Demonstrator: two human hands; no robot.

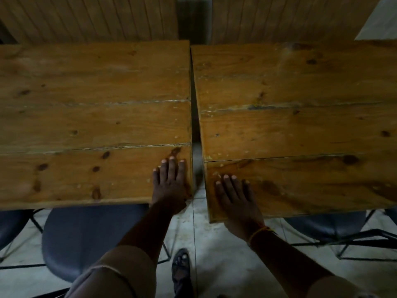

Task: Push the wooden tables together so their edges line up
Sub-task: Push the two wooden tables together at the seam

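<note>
Two plank-topped wooden tables stand side by side. The left table (90, 117) and the right table (300, 125) almost touch at the far end, and the gap between them widens toward me. The right table's near edge sits closer to me than the left one's. My left hand (169, 186) lies flat on the left table's near right corner, fingers spread. On the right table's near left corner rests my right hand (236, 201), also flat with fingers apart.
A dark round chair (86, 239) with wire legs sits under the left table's near edge, another chair (326, 224) under the right table. Wooden slatted panels (96, 18) stand behind both tables. My foot (181, 267) is on the pale tiled floor between the chairs.
</note>
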